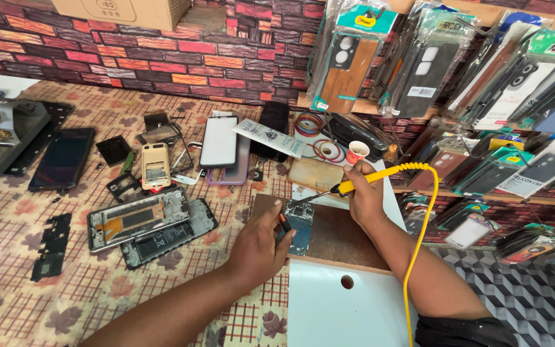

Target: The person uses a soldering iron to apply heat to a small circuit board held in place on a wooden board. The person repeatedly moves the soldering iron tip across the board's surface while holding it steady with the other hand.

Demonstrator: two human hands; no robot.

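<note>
I judge soldering is underway: a blue circuit board (300, 230) lies on a wooden block on the table (27, 295), my left hand (259, 247) pinching it, my right hand (364, 193) clamped on a yellow soldering iron (348, 186) needing a steady tip.

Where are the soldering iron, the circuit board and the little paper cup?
soldering iron (369, 179): head view, on its yellow handle in the right hand.
circuit board (302, 226): head view, on its blue face.
paper cup (357, 152): head view, on its side wall.

An opened phone frame (137, 220) lies beside a dark tablet (63, 159), with what look like packaged phone cases (347, 61) hanging behind.
</note>
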